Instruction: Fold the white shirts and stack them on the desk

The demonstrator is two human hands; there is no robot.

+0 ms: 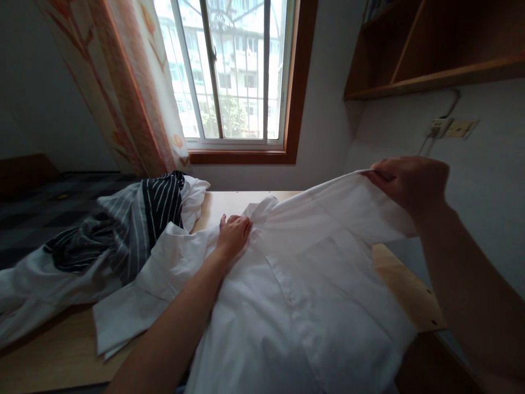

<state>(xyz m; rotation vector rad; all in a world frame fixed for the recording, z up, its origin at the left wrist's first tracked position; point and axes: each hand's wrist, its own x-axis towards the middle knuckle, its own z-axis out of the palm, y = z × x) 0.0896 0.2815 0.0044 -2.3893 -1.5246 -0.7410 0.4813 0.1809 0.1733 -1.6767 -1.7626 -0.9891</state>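
A white button-up shirt lies spread over the table, its button strip running down the middle and its lower part hanging toward me. My left hand is closed on the cloth near the collar, fingers curled. To the right, my right hand pinches the top edge of one sleeve and holds it raised above the table, stretched out sideways. The other sleeve rests flat on the table at the left, partly under my left forearm.
Striped black, grey and white clothing lies heaped at the left beside the shirt. The wooden table has a right edge near the wall. Behind are a window and a curtain; a shelf and wall socket are at right.
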